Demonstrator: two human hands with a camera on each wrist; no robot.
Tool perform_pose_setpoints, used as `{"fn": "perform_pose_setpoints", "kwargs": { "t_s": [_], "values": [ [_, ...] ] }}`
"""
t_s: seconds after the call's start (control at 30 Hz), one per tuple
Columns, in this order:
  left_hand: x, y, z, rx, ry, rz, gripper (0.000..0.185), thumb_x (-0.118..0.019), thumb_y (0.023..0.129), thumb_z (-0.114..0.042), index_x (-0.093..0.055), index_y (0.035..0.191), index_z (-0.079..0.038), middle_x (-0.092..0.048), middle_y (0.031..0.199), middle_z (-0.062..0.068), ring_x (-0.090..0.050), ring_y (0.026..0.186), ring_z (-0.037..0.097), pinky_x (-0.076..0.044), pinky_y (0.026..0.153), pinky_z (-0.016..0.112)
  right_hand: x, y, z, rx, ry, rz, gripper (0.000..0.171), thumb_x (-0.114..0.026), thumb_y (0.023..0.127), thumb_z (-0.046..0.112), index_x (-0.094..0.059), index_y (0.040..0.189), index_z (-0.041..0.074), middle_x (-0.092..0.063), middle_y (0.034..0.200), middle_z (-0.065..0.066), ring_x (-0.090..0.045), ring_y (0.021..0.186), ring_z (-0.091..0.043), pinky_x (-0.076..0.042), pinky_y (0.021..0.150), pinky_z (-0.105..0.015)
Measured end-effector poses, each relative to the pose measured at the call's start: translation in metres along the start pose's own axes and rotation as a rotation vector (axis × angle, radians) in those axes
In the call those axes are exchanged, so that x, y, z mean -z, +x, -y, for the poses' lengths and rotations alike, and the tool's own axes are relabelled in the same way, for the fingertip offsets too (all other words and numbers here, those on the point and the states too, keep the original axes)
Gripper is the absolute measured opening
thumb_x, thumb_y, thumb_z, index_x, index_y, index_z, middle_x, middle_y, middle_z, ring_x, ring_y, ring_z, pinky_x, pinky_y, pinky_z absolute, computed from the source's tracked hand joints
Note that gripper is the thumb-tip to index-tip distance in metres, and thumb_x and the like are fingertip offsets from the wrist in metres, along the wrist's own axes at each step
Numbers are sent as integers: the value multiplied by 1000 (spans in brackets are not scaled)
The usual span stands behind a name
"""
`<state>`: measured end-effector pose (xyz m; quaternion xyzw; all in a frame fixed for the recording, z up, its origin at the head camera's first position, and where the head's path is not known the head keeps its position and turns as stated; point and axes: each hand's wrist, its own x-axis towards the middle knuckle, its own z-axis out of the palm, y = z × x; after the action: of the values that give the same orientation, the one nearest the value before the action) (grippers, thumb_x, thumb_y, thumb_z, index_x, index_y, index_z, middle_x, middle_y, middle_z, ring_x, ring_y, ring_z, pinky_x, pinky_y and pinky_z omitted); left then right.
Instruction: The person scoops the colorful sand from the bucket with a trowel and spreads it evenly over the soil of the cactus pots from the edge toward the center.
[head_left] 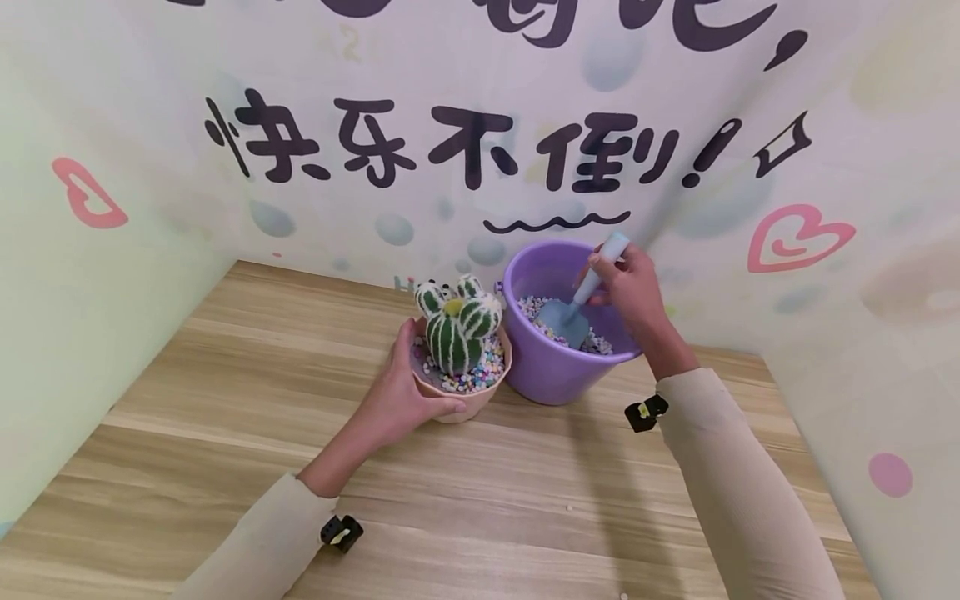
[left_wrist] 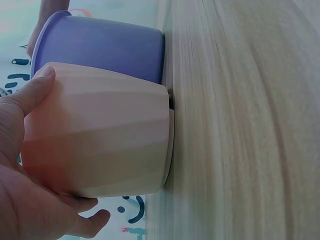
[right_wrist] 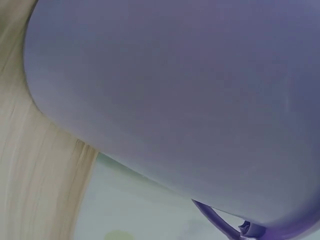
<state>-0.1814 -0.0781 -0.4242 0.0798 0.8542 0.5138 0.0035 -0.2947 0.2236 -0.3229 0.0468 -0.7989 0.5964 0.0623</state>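
In the head view a green, white-striped cactus (head_left: 454, 333) stands in a pale pink faceted pot (head_left: 468, 406), with multicoloured pebbles (head_left: 474, 379) around its base. My left hand (head_left: 397, 392) grips this pot from the left, thumb on the near side and fingers round the far side. Touching or very close on its right is a purple bucket (head_left: 551, 375) that has small pebbles in the bottom. My right hand (head_left: 630, 283) holds a light blue shovel (head_left: 596, 279) by its handle, the blade down among the bucket's pebbles. The right wrist view shows only the bucket's outer wall (right_wrist: 165, 100), not the hand.
Everything stands on a wood-grain table (head_left: 465, 500), near its back edge. Behind rises a printed wall cloth (head_left: 337, 225) with dark lettering, and similar panels flank both sides. A stray pebble (head_left: 568, 507) lies on the table towards the front.
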Motion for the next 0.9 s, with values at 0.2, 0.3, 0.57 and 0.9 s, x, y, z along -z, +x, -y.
{"fn": "perform_pose_setpoints", "kwargs": {
  "t_s": [0.2,0.3,0.57,0.9],
  "values": [
    [0,0,1,5,5,-4,136,-91,62,-41,3,157,-16,-13,162,14,-18,147,34,-19,117,53,-2,0,0,-33,-31,-15,17,-59,97,19,-53,103,5,-69,78,-6,-69,65,-14,-57,55,-27],
    [-1,0,0,3,6,-6,136,-91,61,-41,3,157,-16,-13,162,14,-18,147,34,-19,117,53,-3,-1,0,-55,-59,-38,21,-62,95,23,-54,102,5,-69,80,-7,-69,64,-14,-58,56,-27],
    [-1,0,0,4,7,-5,136,-91,62,-41,4,156,-16,-12,162,14,-17,147,34,-19,117,53,0,-1,1,-80,-60,-12,25,-63,95,23,-52,105,2,-68,84,-8,-70,67,-14,-59,59,-29],
    [-1,0,0,-7,0,-4,134,-91,62,-38,2,156,-17,-14,161,14,-18,147,34,-19,117,53,3,2,0,-72,47,72,14,-56,97,11,-50,104,1,-67,80,-6,-72,71,-20,-59,56,-32]
  ]
}}
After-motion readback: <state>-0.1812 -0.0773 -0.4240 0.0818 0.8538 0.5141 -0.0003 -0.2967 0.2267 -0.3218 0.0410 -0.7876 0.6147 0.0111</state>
